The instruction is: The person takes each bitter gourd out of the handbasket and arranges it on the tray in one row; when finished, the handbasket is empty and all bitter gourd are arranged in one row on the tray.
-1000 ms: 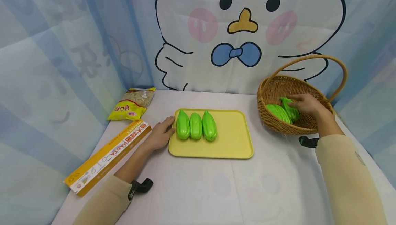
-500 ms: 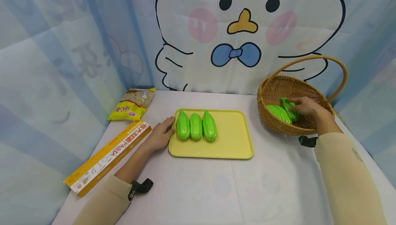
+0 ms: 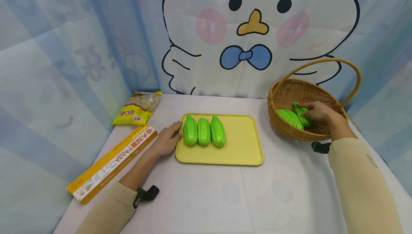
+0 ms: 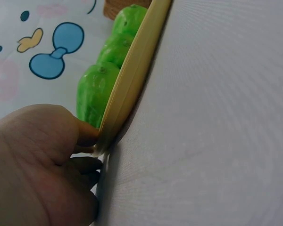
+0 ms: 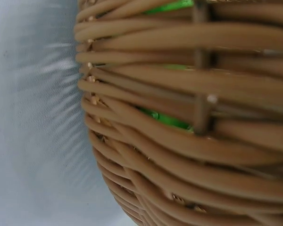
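On the yellow tray (image 3: 241,141), several smooth green toy vegetables, like small gourds (image 3: 204,131), stand side by side at the left end. My left hand (image 3: 167,141) rests at the tray's left edge, thumb against the rim and fingers beside it. In the left wrist view the same hand (image 4: 37,165) touches the rim. My right hand (image 3: 318,110) reaches into the wicker basket (image 3: 289,134) and pinches a ridged green toy vegetable (image 3: 305,120). Another ridged green vegetable (image 3: 289,118) lies beside it. The right wrist view shows only the basket's weave (image 5: 188,155), hiding the hand.
A long pasta box (image 3: 112,164) lies slanted at the left, next to a yellow food bag (image 3: 138,109). The basket's tall handle (image 3: 351,62) arches over its opening. A cartoon curtain (image 3: 244,80) stands behind the white table (image 3: 212,198).
Over the last second my right hand shifts only very slightly over the green vegetable in the basket. My left hand and the tray stay where they are.
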The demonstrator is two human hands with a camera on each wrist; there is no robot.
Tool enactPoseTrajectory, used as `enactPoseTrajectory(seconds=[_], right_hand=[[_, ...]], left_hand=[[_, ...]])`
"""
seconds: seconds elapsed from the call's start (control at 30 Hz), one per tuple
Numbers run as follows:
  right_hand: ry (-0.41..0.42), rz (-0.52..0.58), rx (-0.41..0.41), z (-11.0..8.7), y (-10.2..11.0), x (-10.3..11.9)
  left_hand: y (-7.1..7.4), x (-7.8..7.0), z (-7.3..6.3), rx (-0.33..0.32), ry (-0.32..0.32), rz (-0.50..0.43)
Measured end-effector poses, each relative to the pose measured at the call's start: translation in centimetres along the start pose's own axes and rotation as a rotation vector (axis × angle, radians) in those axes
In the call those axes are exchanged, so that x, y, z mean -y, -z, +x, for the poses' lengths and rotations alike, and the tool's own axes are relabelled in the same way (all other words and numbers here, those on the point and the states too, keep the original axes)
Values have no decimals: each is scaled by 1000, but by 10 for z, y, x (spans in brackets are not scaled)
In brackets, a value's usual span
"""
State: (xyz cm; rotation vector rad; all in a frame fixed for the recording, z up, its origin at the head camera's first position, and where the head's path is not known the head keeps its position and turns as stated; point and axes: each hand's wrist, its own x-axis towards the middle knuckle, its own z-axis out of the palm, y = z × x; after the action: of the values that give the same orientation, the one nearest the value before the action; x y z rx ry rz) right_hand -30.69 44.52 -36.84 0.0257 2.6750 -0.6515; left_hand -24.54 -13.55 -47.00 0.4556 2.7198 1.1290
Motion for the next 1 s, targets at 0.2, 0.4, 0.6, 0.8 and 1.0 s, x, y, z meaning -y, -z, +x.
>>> enactPoseTrajectory(seconds=[0.2,0.4,0.6,0.8,1.0], right_hand=[[13,-4,12,1,0,-2],[7,1,21,3,1,-1],[31,11,-43,-6,7,6],[86,75,-130,-23,15,17],[124,180,-175,-47,13,33]], left_hand=[[1,-1,0,5,4,-9],[1,-1,-2,1,8,-11],[-1,0,-2,0,0,0],[0,-1,-2,-11,-12,-3],[0,-1,-2,-7,-9,7]])
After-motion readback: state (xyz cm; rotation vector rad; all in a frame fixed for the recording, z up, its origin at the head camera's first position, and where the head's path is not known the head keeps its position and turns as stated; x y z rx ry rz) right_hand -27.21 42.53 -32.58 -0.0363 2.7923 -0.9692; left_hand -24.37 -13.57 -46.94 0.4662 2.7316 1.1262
